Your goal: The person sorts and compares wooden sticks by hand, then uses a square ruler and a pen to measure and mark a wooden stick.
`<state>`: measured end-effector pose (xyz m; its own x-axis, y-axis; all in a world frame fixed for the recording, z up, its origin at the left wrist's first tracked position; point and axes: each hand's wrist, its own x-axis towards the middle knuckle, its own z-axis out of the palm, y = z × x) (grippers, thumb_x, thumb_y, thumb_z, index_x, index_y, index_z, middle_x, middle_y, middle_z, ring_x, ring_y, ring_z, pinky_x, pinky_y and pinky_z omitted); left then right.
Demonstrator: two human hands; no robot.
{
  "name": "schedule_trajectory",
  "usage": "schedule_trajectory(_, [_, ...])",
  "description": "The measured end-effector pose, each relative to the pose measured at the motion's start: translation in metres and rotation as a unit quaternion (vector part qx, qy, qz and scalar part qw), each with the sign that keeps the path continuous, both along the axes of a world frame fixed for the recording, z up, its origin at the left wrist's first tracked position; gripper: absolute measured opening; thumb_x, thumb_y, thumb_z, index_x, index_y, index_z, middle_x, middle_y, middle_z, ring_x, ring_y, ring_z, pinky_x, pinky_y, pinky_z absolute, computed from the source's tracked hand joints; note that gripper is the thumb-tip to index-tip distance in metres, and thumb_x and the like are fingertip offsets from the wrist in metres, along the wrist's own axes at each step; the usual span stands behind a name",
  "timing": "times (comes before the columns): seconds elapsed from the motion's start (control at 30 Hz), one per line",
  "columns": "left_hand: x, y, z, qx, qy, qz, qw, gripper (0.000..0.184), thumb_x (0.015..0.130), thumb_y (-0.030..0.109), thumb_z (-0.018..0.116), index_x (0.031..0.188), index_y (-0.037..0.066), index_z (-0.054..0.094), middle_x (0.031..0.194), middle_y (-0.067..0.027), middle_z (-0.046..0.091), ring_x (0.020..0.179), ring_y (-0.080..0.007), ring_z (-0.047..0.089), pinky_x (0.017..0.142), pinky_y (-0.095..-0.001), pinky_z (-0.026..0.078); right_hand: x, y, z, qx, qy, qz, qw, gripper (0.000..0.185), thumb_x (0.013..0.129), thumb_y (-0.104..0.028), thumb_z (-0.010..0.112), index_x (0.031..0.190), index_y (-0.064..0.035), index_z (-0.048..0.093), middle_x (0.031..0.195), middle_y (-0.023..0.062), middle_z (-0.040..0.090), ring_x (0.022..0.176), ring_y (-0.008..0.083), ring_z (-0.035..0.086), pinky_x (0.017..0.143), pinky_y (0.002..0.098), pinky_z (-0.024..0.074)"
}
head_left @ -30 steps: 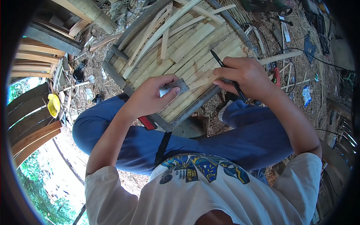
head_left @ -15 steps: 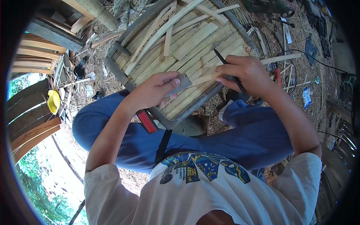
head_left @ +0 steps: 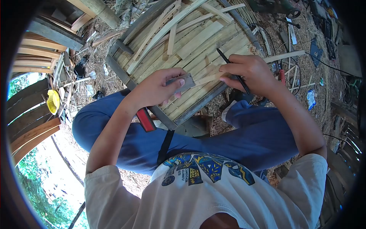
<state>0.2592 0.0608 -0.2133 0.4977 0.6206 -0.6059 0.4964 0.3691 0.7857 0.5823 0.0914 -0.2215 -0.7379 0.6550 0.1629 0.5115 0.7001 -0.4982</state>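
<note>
My left hand (head_left: 162, 87) is closed around a small grey rectangular block (head_left: 188, 81), thumb on its face. A thin pale wooden strip (head_left: 207, 79) runs from the block's edge to the right, passing under my right hand (head_left: 249, 71). That hand grips a slim black pen (head_left: 223, 56), its far end slanting up and left and the other end pointing down by the palm. The strip's other end (head_left: 288, 55) sticks out past the knuckles. Whether the right fingertips also press on the strip, I cannot tell. Below both hands is a slatted wooden bench (head_left: 225, 45) with a dark frame.
Several loose wooden strips (head_left: 171, 40) lie across the bench's far side. A red and black object (head_left: 146, 120) rests by my left thigh. To the right are a red-handled tool (head_left: 282, 75), a cable and scraps on the ground. A yellow object (head_left: 53, 102) sits far left.
Both hands keep their holds. My left hand and the block have shifted very slightly; the pen and strip are almost where they were.
</note>
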Motion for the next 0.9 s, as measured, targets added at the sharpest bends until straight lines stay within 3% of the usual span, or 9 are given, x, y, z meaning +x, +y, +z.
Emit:
schedule_trajectory(0.3, [0.003, 0.001, 0.009, -0.01, -0.007, 0.009, 1.0, 0.029, 0.111, 0.026, 0.058, 0.126, 0.002, 0.064, 0.092, -0.0038, 0.068, 0.08, -0.0067, 0.066, 0.059, -0.0229, 0.052, -0.002, 0.0, 0.0, 0.005, -0.005, -0.003, 1.0, 0.017, 0.091, -0.029, 0.08, 0.098, -0.0152, 0.074, 0.082, 0.0041, 0.062, 0.073, 0.0301, 0.069, 0.061, 0.0446, 0.0527])
schedule_trajectory(0.6, [0.003, 0.0, 0.0, 0.024, 0.011, 0.023, 0.999, 0.029, 0.111, 0.027, 0.059, 0.121, 0.002, 0.066, 0.084, -0.0022, 0.068, 0.064, -0.0063, 0.059, 0.057, -0.0228, 0.05, -0.003, 0.001, 0.001, 0.006, -0.003, -0.013, 1.0, 0.016, 0.091, -0.029, 0.079, 0.098, -0.0152, 0.074, 0.082, 0.0042, 0.061, 0.073, 0.0299, 0.068, 0.06, 0.0447, 0.0514])
schedule_trajectory(0.9, [0.003, 0.0, -0.001, 0.03, 0.03, 0.01, 0.999, 0.03, 0.111, 0.028, 0.059, 0.118, 0.001, 0.067, 0.085, -0.0026, 0.069, 0.066, -0.0075, 0.06, 0.059, -0.024, 0.051, -0.003, 0.001, 0.0, 0.005, 0.001, -0.01, 1.0, 0.017, 0.092, -0.029, 0.079, 0.098, -0.0142, 0.074, 0.083, 0.0043, 0.062, 0.073, 0.0298, 0.069, 0.061, 0.0454, 0.0515])
